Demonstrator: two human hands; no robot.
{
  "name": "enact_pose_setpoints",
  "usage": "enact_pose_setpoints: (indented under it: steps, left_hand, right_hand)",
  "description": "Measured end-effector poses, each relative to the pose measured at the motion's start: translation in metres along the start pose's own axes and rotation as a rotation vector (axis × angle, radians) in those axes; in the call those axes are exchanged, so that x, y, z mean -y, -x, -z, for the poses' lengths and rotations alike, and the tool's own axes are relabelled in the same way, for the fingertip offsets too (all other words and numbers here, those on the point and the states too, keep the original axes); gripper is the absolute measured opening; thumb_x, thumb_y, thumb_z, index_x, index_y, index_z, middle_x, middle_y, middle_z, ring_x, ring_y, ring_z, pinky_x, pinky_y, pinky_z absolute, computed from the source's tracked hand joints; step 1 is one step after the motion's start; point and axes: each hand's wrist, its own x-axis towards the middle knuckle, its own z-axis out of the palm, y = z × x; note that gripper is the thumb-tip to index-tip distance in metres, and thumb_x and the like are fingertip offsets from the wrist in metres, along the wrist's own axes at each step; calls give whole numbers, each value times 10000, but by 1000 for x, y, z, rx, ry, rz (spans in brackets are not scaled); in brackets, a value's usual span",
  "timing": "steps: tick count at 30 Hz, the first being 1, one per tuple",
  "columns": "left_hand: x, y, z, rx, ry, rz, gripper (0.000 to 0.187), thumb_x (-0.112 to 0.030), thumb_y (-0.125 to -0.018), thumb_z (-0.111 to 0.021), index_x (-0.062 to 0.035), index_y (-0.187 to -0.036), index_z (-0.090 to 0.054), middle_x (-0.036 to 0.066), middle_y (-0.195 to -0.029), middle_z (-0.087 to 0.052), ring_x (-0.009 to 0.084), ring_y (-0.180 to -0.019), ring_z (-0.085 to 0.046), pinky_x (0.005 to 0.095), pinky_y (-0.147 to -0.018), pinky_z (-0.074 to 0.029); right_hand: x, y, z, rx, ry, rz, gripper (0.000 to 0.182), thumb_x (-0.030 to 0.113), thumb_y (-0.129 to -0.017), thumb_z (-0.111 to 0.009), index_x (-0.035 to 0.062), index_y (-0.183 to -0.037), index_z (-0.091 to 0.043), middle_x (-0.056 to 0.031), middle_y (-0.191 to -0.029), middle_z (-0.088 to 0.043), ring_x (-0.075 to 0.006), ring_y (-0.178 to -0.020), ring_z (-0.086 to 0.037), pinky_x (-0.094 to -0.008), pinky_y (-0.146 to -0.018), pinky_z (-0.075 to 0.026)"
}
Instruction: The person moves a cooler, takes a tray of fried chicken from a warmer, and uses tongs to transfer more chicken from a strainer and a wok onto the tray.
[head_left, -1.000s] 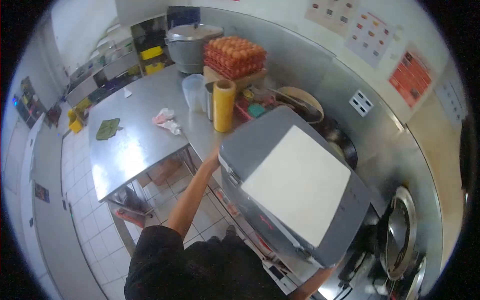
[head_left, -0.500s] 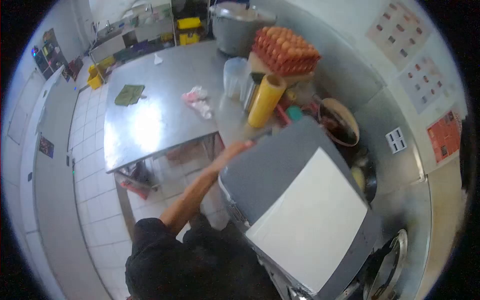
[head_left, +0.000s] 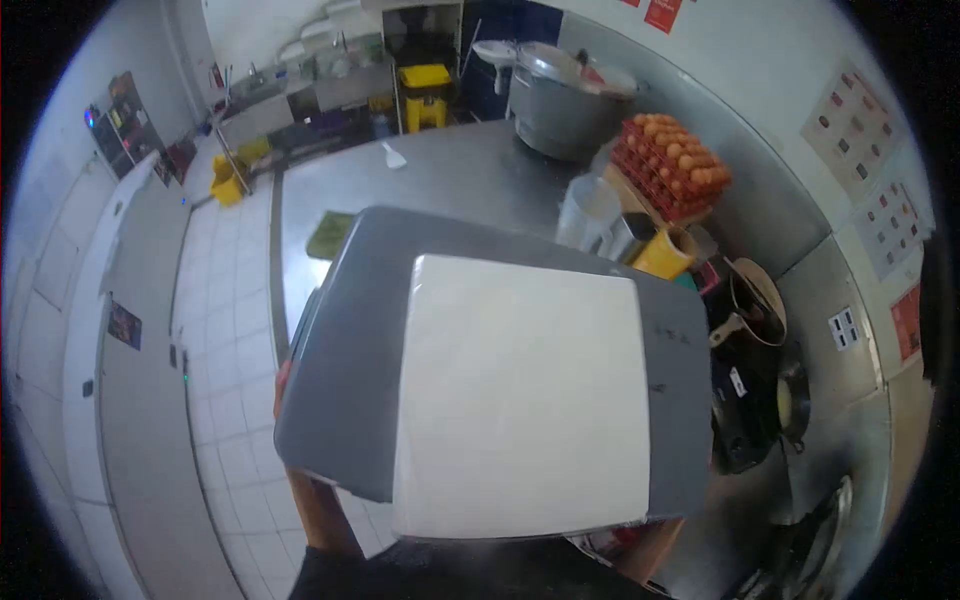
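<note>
Swung left across view of one steel table (head_left: 460, 180) since earlier frame, carrying one grey box (head_left: 345, 340) straight ahead. Probably stiff, bulky, slick; hold low at both ends. Beyond, one pot (head_left: 560, 115). On top of grey box, one white sheet (head_left: 525, 400), likely to slide. Also one egg stack (head_left: 668, 165), one yellow roll (head_left: 664, 254). Gripping grey box with left hand (head_left: 282, 388); cannot tell for right hand, hidden

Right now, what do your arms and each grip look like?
The left forearm and right forearm are bare, with no watch, cable or marking that I can see. Black clothing shows below them. Only a sliver of the left grip shows; the right grip is hidden.
</note>
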Motion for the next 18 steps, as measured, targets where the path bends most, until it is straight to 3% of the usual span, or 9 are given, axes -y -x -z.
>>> enact_pose_setpoints:
  steps: [5, 9, 16, 18]
  left_hand:
    - [3, -34, 79, -98, -24, 36, 384, -316, -957, -463, 7, -1132, -574, 72, -942, -612, 153, -882, -596, 290, -699, -500]
    - [26, -58, 108, -145, -13, 58, 384, -319, -954, -464, 9, -1116, -582, 79, -947, -616, 157, -881, -597, 291, -707, -496]
    - [87, -152, 97, -80, 89, 122, 386, -324, -950, -466, 12, -1089, -594, 91, -954, -621, 165, -880, -601, 294, -721, -488]
    - [104, -195, 80, -31, 119, 137, 387, -326, -949, -466, 13, -1081, -598, 95, -956, -623, 167, -880, -602, 294, -725, -486]
  right_hand:
    - [-27, -34, -120, 126, -63, -87, 452, 359, -952, -466, 25, -1254, -496, -111, -1181, -548, -217, -1090, -543, -340, -914, -452]
    - [-37, -62, -189, 208, -85, -116, 454, 366, -953, -464, 20, -1244, -508, -110, -1168, -558, -214, -1079, -551, -334, -905, -457]
    - [-67, -117, -211, 315, 17, -11, 446, 366, -965, -445, 4, -1211, -531, -104, -1118, -590, -186, -989, -588, -298, -825, -483]
    - [-45, -119, -235, 306, -5, 49, 436, 338, -971, -437, 3, -1240, -502, -117, -1158, -569, -196, -1027, -573, -317, -864, -471]
